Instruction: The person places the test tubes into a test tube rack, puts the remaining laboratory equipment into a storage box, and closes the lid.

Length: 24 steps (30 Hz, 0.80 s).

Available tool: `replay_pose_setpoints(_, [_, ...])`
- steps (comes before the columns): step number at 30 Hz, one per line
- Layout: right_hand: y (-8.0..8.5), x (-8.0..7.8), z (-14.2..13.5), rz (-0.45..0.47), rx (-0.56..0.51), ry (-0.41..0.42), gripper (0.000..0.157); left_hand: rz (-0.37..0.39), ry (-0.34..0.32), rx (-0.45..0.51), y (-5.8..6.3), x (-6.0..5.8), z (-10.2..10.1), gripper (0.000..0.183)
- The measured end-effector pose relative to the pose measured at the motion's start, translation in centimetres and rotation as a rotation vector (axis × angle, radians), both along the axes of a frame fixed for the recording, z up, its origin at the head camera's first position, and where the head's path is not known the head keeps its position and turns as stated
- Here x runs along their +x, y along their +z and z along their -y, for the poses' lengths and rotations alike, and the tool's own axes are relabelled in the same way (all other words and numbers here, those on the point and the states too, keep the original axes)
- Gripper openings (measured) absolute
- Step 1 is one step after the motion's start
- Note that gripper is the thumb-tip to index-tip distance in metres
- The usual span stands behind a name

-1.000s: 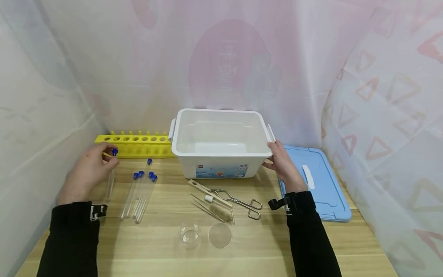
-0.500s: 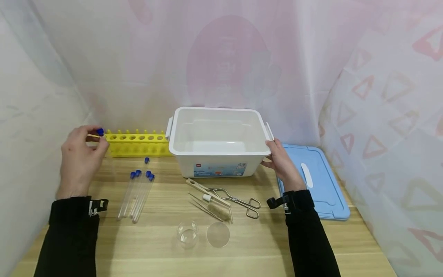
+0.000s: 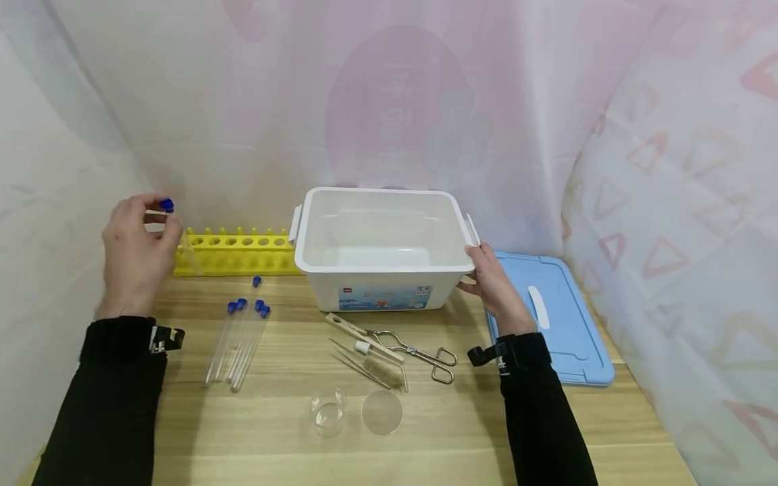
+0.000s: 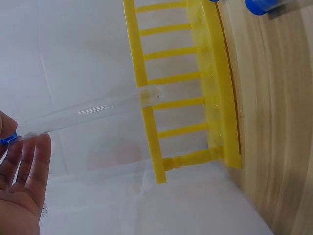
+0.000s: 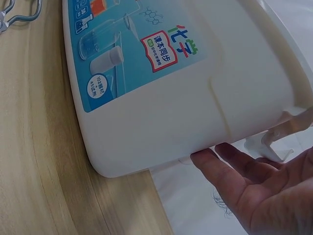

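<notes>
My left hand pinches a clear test tube by its blue cap, near the left end of a yellow test tube rack. The tube slants, and its rounded bottom overlaps the rack's upper bar in the left wrist view; whether it touches cannot be told. My right hand rests its fingertips on the right end of a white plastic box, below the handle. More capped test tubes lie on the table in front of the rack.
Crucible tongs, a wooden test tube holder, tweezers and a brush lie before the box. A small glass beaker and a clear round disc are nearer. A blue lid lies at right.
My left hand has raised the capped test tube and moved it away from me and slightly left, to the rack's left end. The right hand stays at the box.
</notes>
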State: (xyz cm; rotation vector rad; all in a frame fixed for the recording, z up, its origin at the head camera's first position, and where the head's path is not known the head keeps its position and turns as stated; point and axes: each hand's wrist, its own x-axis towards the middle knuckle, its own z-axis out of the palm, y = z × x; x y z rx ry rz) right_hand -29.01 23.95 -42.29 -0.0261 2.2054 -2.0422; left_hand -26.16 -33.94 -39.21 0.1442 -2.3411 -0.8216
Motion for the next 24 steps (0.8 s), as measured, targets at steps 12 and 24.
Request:
replay_pose_setpoints(12, [0.1,0.3,0.0,0.009,0.001,-0.009,0.072,-0.078,-0.019,-0.020,0.8,-2.1,0.1,0.046])
replay_pose_setpoints(24, [-0.1,0.0,-0.2,0.015,0.016,-0.009,0.073,-0.133,0.006,0.016,0.2,-4.6,1.8,0.044])
